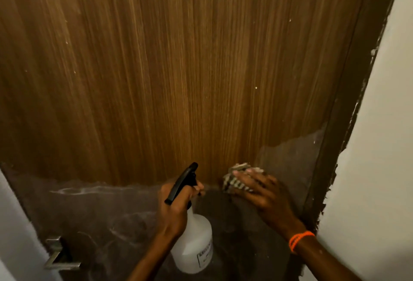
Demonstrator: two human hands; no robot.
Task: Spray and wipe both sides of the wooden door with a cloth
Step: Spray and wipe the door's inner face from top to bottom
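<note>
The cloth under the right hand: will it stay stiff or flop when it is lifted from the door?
The cloth looks crumpled and bunched under the right hand, so it would likely flop. It seems thin, so probably light.

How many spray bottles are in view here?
1: a white spray bottle with a black trigger, held in the left hand, low centre before the wooden door. None others visible.
</note>
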